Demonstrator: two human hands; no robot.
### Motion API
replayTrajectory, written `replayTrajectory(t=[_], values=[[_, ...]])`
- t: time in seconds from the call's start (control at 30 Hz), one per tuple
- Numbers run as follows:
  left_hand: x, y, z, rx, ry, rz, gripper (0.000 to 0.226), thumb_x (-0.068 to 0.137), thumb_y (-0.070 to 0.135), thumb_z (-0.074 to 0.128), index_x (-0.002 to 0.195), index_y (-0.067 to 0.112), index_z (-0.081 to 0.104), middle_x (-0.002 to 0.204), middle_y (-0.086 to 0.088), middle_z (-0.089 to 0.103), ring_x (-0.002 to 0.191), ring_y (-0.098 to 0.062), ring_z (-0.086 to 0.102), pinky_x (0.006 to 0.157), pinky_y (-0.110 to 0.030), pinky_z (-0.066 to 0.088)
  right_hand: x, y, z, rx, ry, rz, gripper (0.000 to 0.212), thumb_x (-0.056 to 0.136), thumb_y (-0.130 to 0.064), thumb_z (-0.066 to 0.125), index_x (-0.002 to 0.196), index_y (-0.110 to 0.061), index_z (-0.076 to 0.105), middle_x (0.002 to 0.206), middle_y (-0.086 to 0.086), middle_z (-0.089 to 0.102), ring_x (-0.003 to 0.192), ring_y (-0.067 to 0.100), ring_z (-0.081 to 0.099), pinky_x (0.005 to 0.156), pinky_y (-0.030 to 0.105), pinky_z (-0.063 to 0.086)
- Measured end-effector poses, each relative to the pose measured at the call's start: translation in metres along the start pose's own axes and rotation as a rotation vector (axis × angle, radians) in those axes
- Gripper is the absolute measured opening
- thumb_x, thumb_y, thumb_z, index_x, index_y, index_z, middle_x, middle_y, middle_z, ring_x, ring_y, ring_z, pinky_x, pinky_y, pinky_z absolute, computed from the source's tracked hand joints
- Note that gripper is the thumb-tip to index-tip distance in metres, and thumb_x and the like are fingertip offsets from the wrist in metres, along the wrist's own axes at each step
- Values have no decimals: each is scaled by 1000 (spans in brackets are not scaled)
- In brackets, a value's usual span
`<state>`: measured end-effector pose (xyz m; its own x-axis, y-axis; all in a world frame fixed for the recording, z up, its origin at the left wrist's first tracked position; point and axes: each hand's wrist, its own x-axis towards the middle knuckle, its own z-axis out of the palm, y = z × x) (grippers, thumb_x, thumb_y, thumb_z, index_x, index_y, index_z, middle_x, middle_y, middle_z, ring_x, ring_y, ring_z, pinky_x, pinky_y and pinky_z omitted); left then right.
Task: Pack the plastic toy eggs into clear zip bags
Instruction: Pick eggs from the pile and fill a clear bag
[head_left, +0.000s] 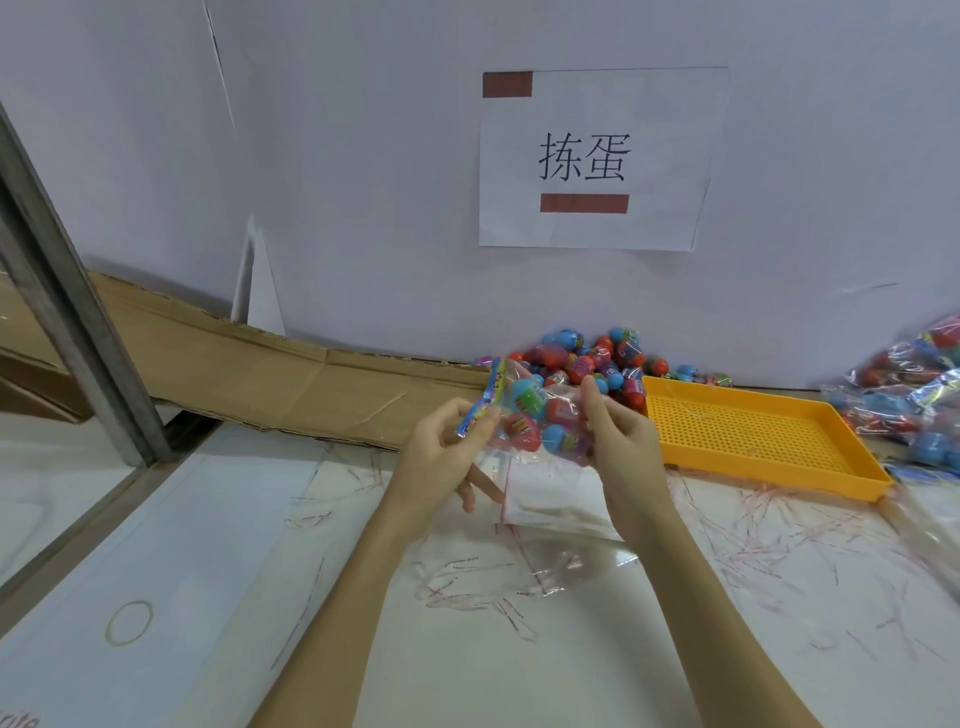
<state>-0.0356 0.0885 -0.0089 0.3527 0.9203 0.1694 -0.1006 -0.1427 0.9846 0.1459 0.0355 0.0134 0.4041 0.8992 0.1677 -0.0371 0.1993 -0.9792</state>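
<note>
I see both hands holding a clear bag (540, 421) of eggs above the bench (519, 649). My left hand (441, 457) pinches its colourful top edge; my right hand (618, 441) grips the opposite side. Loose eggs (587, 361) pile at twelve o'clock, a yellow tray (753, 436) at two o'clock.

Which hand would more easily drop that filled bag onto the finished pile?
Probably the right hand: it grips the clear egg-filled zip bag on the side nearer the heap of packed bags, beyond the orange perforated tray.
</note>
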Motion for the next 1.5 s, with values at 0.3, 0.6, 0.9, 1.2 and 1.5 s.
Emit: replayTrajectory(t=[0.3,0.6,0.9,1.2,1.5], values=[[1,-1,7,73,233,102,33,105,35,61,78,17,67,74,3,70,70,-8,64,57,-19,51,1,1,-8,-228,-190,-50,32,101,-43,57,86,-29,82,88,-1,79,87,22,74,80,44,60],[4,-7,2,194,304,186,26,104,36,60,82,24,67,79,7,73,76,-4,70,63,-19,56,-6,3,8,-128,-160,-34,27,102,-40,56,100,-32,82,98,-7,79,96,12,74,83,32,61],[2,-7,4,149,90,64,30,102,43,62,99,16,73,80,-4,75,57,-21,68,50,-34,57,1,2,1,-61,-55,45,29,93,-56,59,93,-36,80,95,6,78,85,19,76,67,30,63],[3,-7,-3,141,248,157,29,103,37,62,77,25,63,62,-9,59,39,-15,49,36,-25,39,-3,1,-10,-140,-510,172,38,85,-44,77,115,-34,57,91,14,78,63,19,68,50,23,47],[5,-6,-11,248,509,101,56,106,50,47,86,0,62,64,-5,60,52,-8,53,49,-24,42,-4,1,-12,-172,-588,151,35,84,-34,78,108,-41,53,83,16,76,59,17,64,53,22,52]])
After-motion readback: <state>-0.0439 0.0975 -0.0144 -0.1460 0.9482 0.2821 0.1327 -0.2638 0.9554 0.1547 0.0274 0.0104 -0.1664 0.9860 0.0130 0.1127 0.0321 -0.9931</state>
